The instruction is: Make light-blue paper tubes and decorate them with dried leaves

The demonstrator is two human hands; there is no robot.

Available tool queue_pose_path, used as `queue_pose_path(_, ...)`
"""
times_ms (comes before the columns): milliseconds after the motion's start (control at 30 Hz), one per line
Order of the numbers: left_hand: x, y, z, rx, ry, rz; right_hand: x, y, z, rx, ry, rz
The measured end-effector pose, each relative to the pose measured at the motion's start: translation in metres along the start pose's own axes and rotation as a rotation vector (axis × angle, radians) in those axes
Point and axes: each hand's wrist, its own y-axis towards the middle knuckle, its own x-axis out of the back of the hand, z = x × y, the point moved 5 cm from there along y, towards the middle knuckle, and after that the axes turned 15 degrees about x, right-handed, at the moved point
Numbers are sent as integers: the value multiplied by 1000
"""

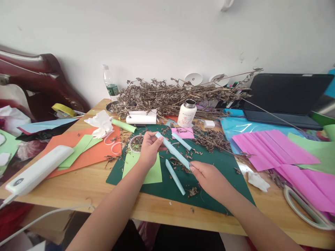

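A light blue paper tube [174, 150] is stretched between my two hands, slanting down to the right. My left hand [151, 148] grips its upper end between thumb and fingers. At the lower end, my right hand [208, 176] pinches the tube; its fingertips are partly hidden. Two similar blue paper rolls, a near one [175, 177] and a far one [181, 141], lie on the dark green cutting mat [220, 193]. Beneath my left forearm is a light green paper sheet [154, 173], with a round tape roll [135, 144] just behind it.
Dried plant stems [157, 96] sprawl across the back. A white bottle [187, 113] stands uncapped before them. Pink folded paper [274, 148], scissors [303, 209] and a dark tablet [288, 99] are on the right. Orange paper [86, 157] and a white power strip [39, 170] lie left.
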Motion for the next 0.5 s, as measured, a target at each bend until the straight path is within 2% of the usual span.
queue_pose_path(100,-4,-3,3,11,4,6,-3,1,-3,-11,-63,20)
queue_pose_path(200,-6,-3,4,27,5,7,-6,0,-10,-52,-11,8)
queue_pose_path(367,-3,0,4,16,-29,-4,-4,-4,-28,-250,9,-63)
queue_pose_path(433,-1,1,3,13,-45,-18,-2,-4,-28,-219,5,-61)
queue_pose_path(500,0,1,2,4,-56,-42,-1,-4,-23,-128,76,-44)
